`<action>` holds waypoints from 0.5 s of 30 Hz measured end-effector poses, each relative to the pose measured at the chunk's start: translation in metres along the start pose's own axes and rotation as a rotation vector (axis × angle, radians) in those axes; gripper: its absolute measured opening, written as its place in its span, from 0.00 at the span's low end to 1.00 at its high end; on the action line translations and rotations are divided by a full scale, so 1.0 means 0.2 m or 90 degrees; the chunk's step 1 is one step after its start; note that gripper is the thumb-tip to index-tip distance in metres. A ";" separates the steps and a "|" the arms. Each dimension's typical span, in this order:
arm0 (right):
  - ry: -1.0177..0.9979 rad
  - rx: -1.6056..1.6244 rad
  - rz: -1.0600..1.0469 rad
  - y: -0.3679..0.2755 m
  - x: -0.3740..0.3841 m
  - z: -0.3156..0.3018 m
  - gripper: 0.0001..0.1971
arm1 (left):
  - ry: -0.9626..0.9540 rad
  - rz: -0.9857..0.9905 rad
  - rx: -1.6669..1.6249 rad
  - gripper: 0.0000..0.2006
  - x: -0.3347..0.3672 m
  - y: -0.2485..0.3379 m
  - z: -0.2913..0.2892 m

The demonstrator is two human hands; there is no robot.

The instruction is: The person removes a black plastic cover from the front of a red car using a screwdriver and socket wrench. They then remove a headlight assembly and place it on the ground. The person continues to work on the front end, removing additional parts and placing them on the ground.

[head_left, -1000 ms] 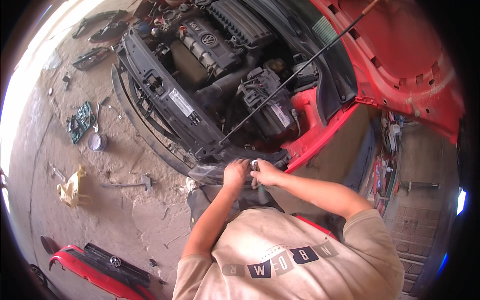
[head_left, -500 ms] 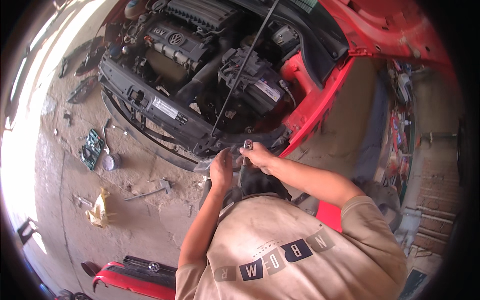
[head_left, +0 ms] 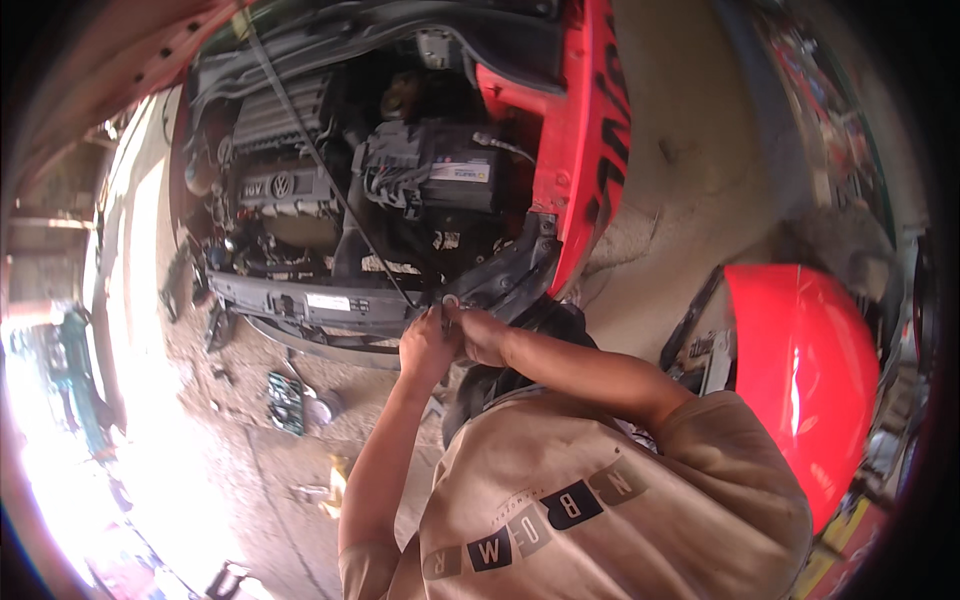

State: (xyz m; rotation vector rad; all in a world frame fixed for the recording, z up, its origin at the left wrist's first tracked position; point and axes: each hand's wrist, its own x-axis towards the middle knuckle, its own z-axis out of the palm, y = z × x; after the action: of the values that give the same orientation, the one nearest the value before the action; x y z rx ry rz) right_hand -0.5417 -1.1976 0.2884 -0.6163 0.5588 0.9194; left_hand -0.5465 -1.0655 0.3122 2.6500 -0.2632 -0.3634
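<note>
At the front edge of the open engine bay, my right hand (head_left: 484,337) is closed around a ratchet wrench. The round metal head of the ratchet wrench (head_left: 450,301) shows above the fingers; the rest is hidden. Against it my left hand (head_left: 424,347) is closed, fingertips close to the tool head, and whatever it pinches is out of sight. Both hands are just over the dark front crossmember (head_left: 380,303) of the car, near the foot of the thin hood prop rod (head_left: 345,200).
Behind the crossmember sit the battery (head_left: 460,172) and the engine cover (head_left: 290,185). A red fender (head_left: 562,185) borders the bay. To the right lies a large red body panel (head_left: 800,370). A green tool case (head_left: 286,403) and a yellowish bag (head_left: 338,485) are on the floor.
My view has turned, so the car now appears farther left and the red panel on the right shows more fully. My hands have come together at the ratchet wrench.
</note>
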 end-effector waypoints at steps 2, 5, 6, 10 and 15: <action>-0.016 0.027 0.004 0.03 0.01 -0.04 0.23 | -0.032 0.100 0.116 0.16 0.02 0.00 -0.04; -0.089 0.063 0.019 0.05 0.01 -0.12 0.30 | 0.012 0.277 0.323 0.15 0.08 -0.01 -0.06; -0.110 0.068 0.026 0.06 0.01 -0.13 0.31 | 0.044 0.354 0.368 0.15 0.10 -0.03 -0.08; -0.113 0.135 -0.040 0.15 0.10 -0.22 0.31 | -0.095 0.281 0.425 0.21 0.11 0.02 -0.07; -0.086 0.242 -0.101 0.24 0.25 -0.27 0.22 | -0.177 -0.107 0.098 0.20 0.05 -0.05 0.07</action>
State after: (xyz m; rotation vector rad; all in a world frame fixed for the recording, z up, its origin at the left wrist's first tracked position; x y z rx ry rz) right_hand -0.5678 -1.1848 0.2050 -0.2486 0.5374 0.6764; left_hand -0.5407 -1.0649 0.2927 2.7766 -0.1594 -0.7990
